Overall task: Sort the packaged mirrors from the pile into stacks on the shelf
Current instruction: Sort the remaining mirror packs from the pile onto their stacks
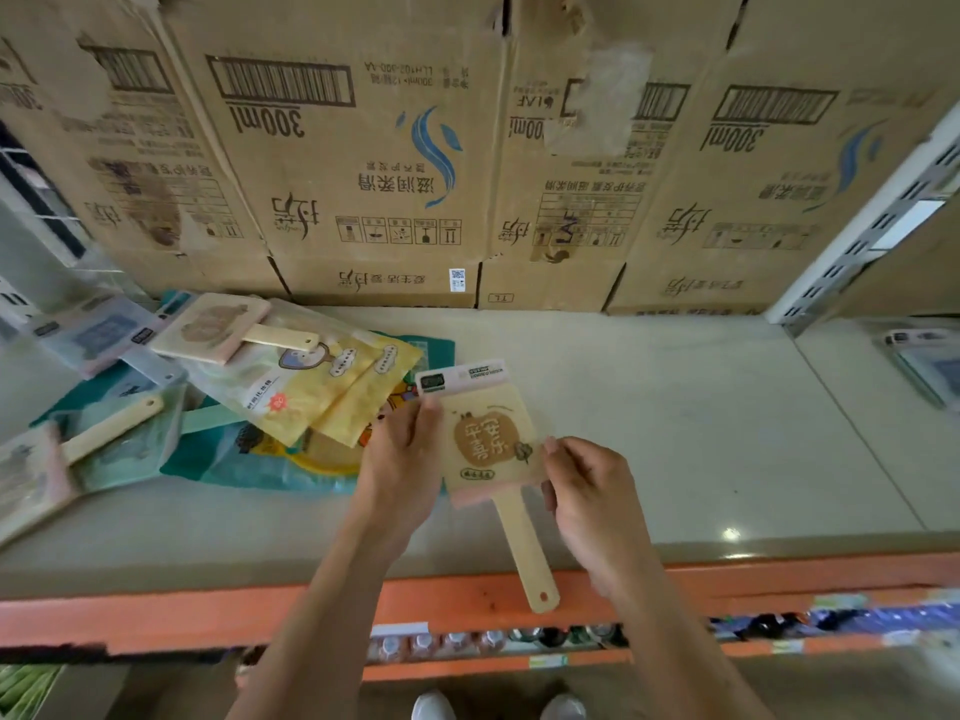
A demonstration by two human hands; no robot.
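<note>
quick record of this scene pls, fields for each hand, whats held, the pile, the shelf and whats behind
left hand: grips the mirror's left edge
right hand: pinches its right edge
mirror: handle points toward the person, label at the far end
pile: mixed packets and mirrors, left of the hands
shelf: pale top, orange front edge
behind: cardboard boxes

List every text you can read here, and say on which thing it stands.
"300ml", upside down: middle cardboard box.
"LAF", upside down: box to its right.
"TL": low box beneath.
Print on the held mirror and pile packets: too blurred.
</note>
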